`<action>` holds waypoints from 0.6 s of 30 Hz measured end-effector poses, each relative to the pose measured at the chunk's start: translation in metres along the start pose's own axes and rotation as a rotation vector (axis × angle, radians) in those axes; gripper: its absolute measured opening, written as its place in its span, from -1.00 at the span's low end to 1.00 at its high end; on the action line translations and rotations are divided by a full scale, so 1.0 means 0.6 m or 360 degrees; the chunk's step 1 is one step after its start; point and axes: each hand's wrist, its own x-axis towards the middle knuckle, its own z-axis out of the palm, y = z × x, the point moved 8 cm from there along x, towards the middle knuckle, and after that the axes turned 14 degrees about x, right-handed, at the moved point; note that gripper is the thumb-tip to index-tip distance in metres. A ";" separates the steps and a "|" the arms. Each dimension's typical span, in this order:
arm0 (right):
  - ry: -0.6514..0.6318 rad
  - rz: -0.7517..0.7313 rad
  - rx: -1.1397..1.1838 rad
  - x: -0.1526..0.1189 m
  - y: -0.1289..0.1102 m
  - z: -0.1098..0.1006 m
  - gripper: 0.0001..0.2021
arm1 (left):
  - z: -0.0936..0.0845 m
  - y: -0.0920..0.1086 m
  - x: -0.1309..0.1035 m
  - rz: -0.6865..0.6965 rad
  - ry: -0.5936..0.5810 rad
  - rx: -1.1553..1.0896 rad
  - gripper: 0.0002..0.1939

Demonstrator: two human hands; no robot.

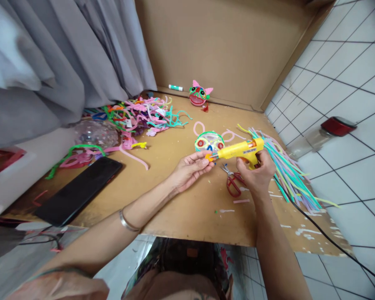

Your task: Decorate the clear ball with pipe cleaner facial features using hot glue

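Observation:
My right hand [260, 168] is wrapped round the handle of a yellow glue gun [237, 151], its nozzle pointing left. At that nozzle, my left hand [195, 168] pinches a small orange piece [209, 157] between thumb and fingers. Just beyond the hands lies a round face [210, 141] made of coloured pipe cleaners, with red and yellow eyes and pink loops at its top; its lower part is hidden by the glue gun and fingers. Red-handled scissors [233, 184] rest on the table between my hands, partly behind my right hand.
Pipe cleaners [287, 166] are bundled at the right, above a black cable [312, 218]. A tangled colourful pile [143, 112] and a black phone [81, 189] lie left. At the back are a finished-looking face [198, 95] and a glue stick [175, 88]. A red-lidded jar [321, 133] stands right.

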 end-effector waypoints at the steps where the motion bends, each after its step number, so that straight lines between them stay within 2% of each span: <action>1: 0.0004 -0.0012 -0.0011 0.000 -0.001 -0.001 -0.78 | 0.000 0.000 0.000 0.0000 0.0004 -0.0004 -0.74; 9: -0.0010 -0.0132 -0.0057 0.004 -0.022 -0.002 -0.85 | -0.004 0.001 0.001 0.0009 0.0029 0.0006 -0.75; 18: -0.0020 -0.0184 -0.0068 0.005 -0.024 -0.001 -0.85 | -0.005 0.002 0.001 0.0030 0.0042 0.0019 -0.72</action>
